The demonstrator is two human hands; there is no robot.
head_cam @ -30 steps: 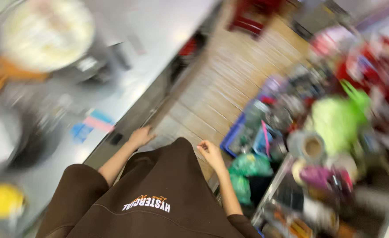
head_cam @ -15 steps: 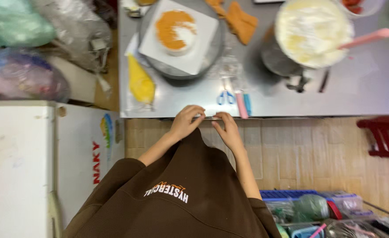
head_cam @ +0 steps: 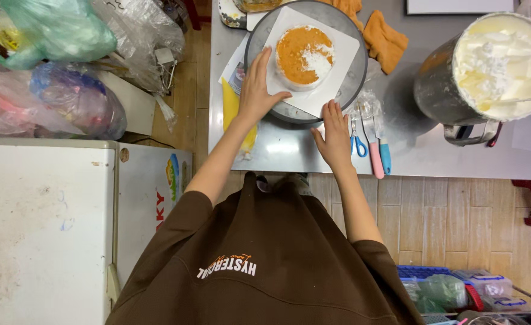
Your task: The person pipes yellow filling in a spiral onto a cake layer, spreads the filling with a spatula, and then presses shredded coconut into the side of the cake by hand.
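A round orange-brown cake layer (head_cam: 304,55) with a dab of white cream sits on a white square board (head_cam: 337,42), which lies on a grey round turntable (head_cam: 349,90). My left hand (head_cam: 258,87) rests on the turntable's left rim, fingers spread and touching the board's edge. My right hand (head_cam: 334,135) lies flat on the steel table (head_cam: 434,156) at the turntable's near edge, fingers apart, holding nothing.
A metal bowl of white cream (head_cam: 494,66) stands at the right. Blue scissors (head_cam: 357,139), pink and blue spatulas (head_cam: 378,150), a yellow piping bag (head_cam: 232,111) and orange cloths (head_cam: 382,39) lie on the table. A white cabinet (head_cam: 43,229) and plastic bags (head_cam: 55,54) fill the left.
Both hands have left the front of the brown apron and reached up to the table; the left now touches the turntable and the right lies beside it.
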